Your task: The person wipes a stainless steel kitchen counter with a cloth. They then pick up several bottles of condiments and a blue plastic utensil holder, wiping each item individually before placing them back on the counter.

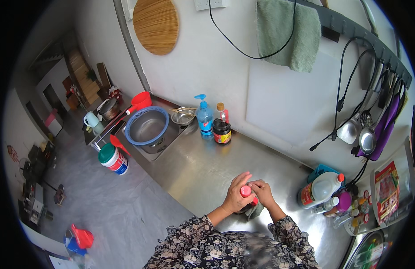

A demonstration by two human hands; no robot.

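My left hand is wrapped around a bottle with a red cap, held close to my body over the steel counter. The bottle's dark lower part is mostly hidden by the hand, and a second red part shows beside the palm. My right hand is at the bottle's right side, its fingers bent inward near the cap. A grey-green cloth hangs below, between the hands; whether the right fingers grip it is hidden.
Along the wall stand a blue pump bottle and a dark jar. A blue-rimmed basin sits at the sink, left. On the right are a large jug and several small bottles. Utensils and cables hang above.
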